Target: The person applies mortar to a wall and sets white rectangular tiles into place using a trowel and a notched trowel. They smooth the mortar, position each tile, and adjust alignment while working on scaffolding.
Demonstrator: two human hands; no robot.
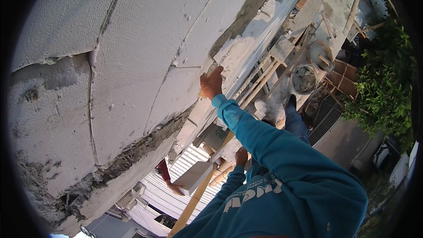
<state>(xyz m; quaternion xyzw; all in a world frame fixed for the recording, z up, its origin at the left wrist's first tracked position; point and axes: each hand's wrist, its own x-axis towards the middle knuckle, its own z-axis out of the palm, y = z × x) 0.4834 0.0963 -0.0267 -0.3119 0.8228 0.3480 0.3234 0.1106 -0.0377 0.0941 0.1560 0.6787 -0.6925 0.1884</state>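
My right hand (211, 80) grips a flat, pale yellowish tool (202, 93) against the white block wall (132, 26), beside a groove of rough grey mortar (241, 12). Below it, my left hand (241, 157) is closed near some wooden poles (222, 170); what it holds, if anything, I cannot make out. To its left, another person's red-sleeved hand (175, 188) holds a pale grey block (195, 177).
A narrow, cluttered scaffold runs along the wall, with planks (306, 13), a bucket of mortar (304, 79) and a second bucket (319, 55). My foot (291, 100) stands on it. Beyond are leafy branches (381, 88) and, lower down, a corrugated roof (154, 194).
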